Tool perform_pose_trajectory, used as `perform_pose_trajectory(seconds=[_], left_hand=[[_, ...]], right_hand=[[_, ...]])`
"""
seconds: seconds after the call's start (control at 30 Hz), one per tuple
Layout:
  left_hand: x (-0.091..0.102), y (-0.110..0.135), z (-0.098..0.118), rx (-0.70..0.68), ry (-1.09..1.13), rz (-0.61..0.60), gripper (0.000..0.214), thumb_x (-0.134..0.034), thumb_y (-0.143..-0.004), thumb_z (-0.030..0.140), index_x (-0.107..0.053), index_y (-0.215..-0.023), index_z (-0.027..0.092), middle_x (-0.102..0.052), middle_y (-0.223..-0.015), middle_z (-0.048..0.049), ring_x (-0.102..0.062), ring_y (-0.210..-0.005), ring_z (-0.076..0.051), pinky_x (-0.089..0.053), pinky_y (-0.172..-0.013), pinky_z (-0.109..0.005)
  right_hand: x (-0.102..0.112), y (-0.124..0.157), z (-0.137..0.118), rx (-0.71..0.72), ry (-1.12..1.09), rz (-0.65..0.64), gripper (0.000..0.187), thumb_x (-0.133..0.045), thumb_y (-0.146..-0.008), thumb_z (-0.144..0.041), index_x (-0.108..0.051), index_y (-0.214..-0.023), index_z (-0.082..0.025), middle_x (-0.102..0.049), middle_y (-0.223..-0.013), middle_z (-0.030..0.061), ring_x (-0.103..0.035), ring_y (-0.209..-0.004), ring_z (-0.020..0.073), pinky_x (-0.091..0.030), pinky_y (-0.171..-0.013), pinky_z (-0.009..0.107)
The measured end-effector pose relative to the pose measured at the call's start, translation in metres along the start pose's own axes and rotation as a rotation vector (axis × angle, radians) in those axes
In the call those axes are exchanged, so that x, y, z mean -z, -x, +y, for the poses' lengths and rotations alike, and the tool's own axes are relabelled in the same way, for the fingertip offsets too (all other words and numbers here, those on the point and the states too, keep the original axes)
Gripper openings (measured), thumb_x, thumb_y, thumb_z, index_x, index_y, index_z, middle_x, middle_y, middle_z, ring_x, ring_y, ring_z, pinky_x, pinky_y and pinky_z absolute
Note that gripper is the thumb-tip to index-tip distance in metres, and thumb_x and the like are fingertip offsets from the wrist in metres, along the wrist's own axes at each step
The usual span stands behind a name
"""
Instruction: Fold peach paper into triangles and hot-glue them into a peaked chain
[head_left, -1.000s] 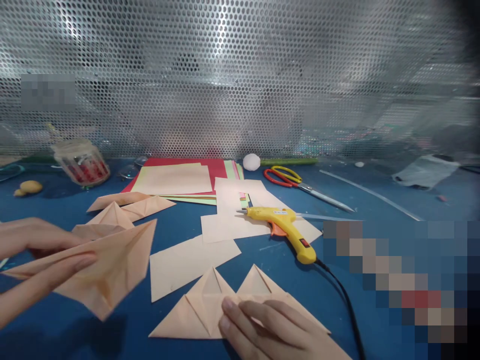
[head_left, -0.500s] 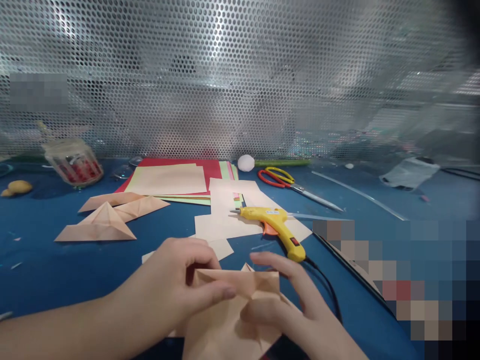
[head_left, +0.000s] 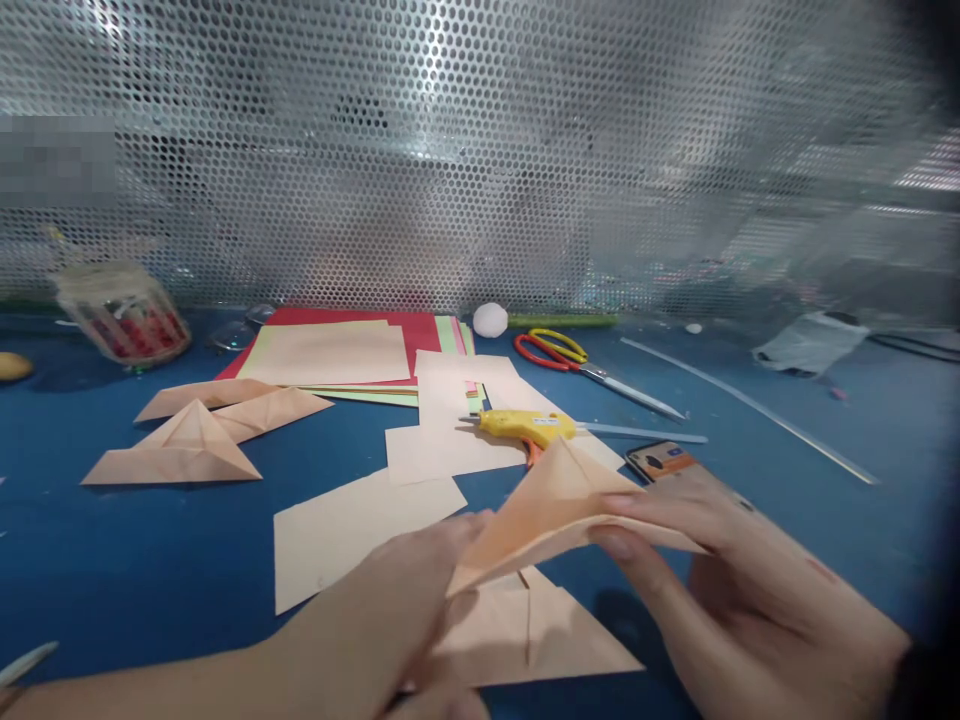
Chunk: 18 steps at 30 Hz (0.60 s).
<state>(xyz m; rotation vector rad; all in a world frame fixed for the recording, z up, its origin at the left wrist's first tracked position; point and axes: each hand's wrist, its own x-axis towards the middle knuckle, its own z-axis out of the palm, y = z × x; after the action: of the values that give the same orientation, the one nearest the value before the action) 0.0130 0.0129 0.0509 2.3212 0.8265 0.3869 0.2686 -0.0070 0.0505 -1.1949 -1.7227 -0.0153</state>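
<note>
My right hand (head_left: 720, 570) pinches a peach folded paper (head_left: 551, 510) between thumb and fingers, its peak pointing up and its long edge tilted. Below it is a second folded paper (head_left: 555, 635) with a slit down its middle. My left hand (head_left: 405, 600) is closed at the left end of this lower piece, its fingertips partly hidden behind the raised one. A flat cream sheet (head_left: 337, 530) lies just beyond my left hand. Two more folded pieces (head_left: 199, 440) rest together on the blue table at the left.
A yellow glue gun (head_left: 525, 425) lies on loose cream sheets (head_left: 450, 440). Behind are stacked coloured papers (head_left: 330, 355), a white ball (head_left: 490, 320) and scissors (head_left: 577, 365). A phone (head_left: 667, 460) lies right, near a clear glue stick (head_left: 750, 410). A jar (head_left: 124, 315) stands left.
The folded paper has been raised in my right hand and turned into a peaked shape. My left hand has moved lower, uncovering the cream sheet. The lower folded piece now shows.
</note>
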Motion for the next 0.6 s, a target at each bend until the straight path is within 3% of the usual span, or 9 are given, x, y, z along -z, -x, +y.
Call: perform_pose_trajectory(seconds=[0.03,0.1,0.13,0.23,0.33,0.43,0.6], left_hand=[[-0.002,-0.001,-0.005,-0.093,-0.130,-0.080,0.063,-0.060,-0.095,0.037,-0.037,-0.154,0.028,-0.044,-0.157,-0.0062,-0.046,-0.142,-0.029,-0.042,-0.115,-0.045],[-0.006,-0.002,-0.012,-0.141,-0.186,-0.143,0.058,-0.052,-0.095,0.013,-0.042,-0.151,0.026,-0.041,-0.158,-0.0045,-0.039,-0.146,-0.025,-0.027,-0.121,-0.050],[-0.008,-0.002,-0.013,-0.191,-0.263,-0.228,0.059,-0.054,-0.096,0.016,-0.039,-0.152,0.024,-0.037,-0.159,-0.0063,-0.035,-0.148,-0.026,-0.023,-0.121,-0.052],[-0.005,0.003,-0.009,-0.236,-0.335,-0.151,0.051,-0.055,-0.100,0.023,-0.041,-0.149,0.027,-0.039,-0.159,-0.0022,-0.033,-0.149,-0.023,-0.020,-0.123,-0.048],[0.005,0.007,0.000,-0.157,-0.283,-0.133,0.036,-0.054,-0.102,0.032,-0.053,-0.138,0.030,-0.053,-0.152,-0.0003,-0.046,-0.142,-0.021,-0.031,-0.121,-0.039],[0.013,0.012,0.002,-0.105,-0.200,-0.108,0.028,-0.051,-0.100,0.022,-0.061,-0.126,0.028,-0.065,-0.136,-0.0026,-0.060,-0.124,-0.017,-0.044,-0.109,-0.027],[0.011,0.031,-0.004,-0.132,-0.149,0.118,0.041,-0.048,-0.089,0.006,-0.058,-0.120,0.032,-0.069,-0.118,0.0060,-0.062,-0.105,-0.011,-0.047,-0.098,-0.017]], right_hand=[[-0.001,0.003,0.001,-0.037,-0.018,0.021,0.018,-0.064,-0.094,-0.024,-0.067,-0.102,-0.040,-0.076,-0.094,-0.0065,-0.073,-0.081,0.0203,-0.061,-0.077,0.033],[-0.003,0.006,0.003,-0.090,-0.028,0.020,0.015,-0.064,-0.095,-0.029,-0.067,-0.103,-0.041,-0.077,-0.097,-0.0069,-0.074,-0.085,0.0205,-0.061,-0.082,0.034],[-0.004,0.006,0.004,-0.110,-0.017,0.017,0.014,-0.064,-0.095,-0.032,-0.068,-0.104,-0.041,-0.077,-0.099,-0.0066,-0.075,-0.088,0.0205,-0.061,-0.084,0.034],[-0.004,0.002,0.005,-0.137,0.028,0.048,0.010,-0.063,-0.095,-0.037,-0.070,-0.102,-0.038,-0.079,-0.100,-0.0049,-0.076,-0.090,0.0205,-0.062,-0.083,0.032],[-0.006,-0.005,0.004,-0.085,0.049,0.034,0.008,-0.063,-0.095,-0.036,-0.071,-0.098,-0.034,-0.080,-0.093,-0.0052,-0.077,-0.082,0.0185,-0.064,-0.075,0.028],[-0.008,-0.009,0.004,-0.016,0.077,-0.015,0.008,-0.065,-0.094,-0.032,-0.071,-0.099,-0.033,-0.081,-0.091,-0.0061,-0.077,-0.077,0.0162,-0.063,-0.071,0.023],[-0.007,-0.007,0.001,-0.024,0.079,-0.011,0.009,-0.065,-0.092,-0.034,-0.074,-0.094,-0.030,-0.081,-0.087,-0.0023,-0.078,-0.071,0.0191,-0.065,-0.066,0.025]])
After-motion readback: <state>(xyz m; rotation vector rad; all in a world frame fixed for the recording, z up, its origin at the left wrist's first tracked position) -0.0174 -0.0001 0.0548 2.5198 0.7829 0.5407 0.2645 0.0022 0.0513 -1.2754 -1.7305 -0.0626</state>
